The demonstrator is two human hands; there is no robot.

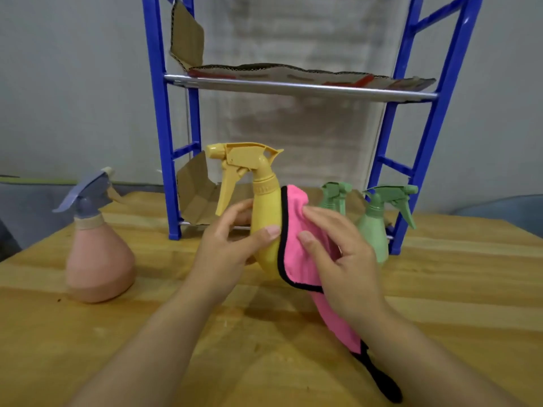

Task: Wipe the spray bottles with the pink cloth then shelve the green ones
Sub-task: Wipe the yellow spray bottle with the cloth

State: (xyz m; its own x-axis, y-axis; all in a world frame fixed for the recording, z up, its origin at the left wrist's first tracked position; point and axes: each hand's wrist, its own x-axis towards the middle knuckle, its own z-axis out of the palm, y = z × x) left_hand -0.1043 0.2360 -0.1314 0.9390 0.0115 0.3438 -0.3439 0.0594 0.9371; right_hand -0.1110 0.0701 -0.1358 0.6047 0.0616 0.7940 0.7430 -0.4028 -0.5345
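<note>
A yellow spray bottle (266, 212) is held above the wooden table in the middle of the view. My left hand (232, 245) grips its body, thumb across the front. My right hand (338, 251) holds the pink cloth (296, 245) with black trim against the bottle's right side; the cloth's tail hangs down under my wrist. Two green spray bottles (373, 227) (335, 196) stand on the bottom level of the blue rack, partly hidden behind my right hand. A pink spray bottle (100, 259) with a grey trigger stands on the table at the left.
The blue rack (160, 113) stands at the back of the wooden table (147, 348), with a cardboard-lined upper shelf (293, 80) on metal rails. Loose cardboard flaps sit at the rack's left side. A grey wall is behind.
</note>
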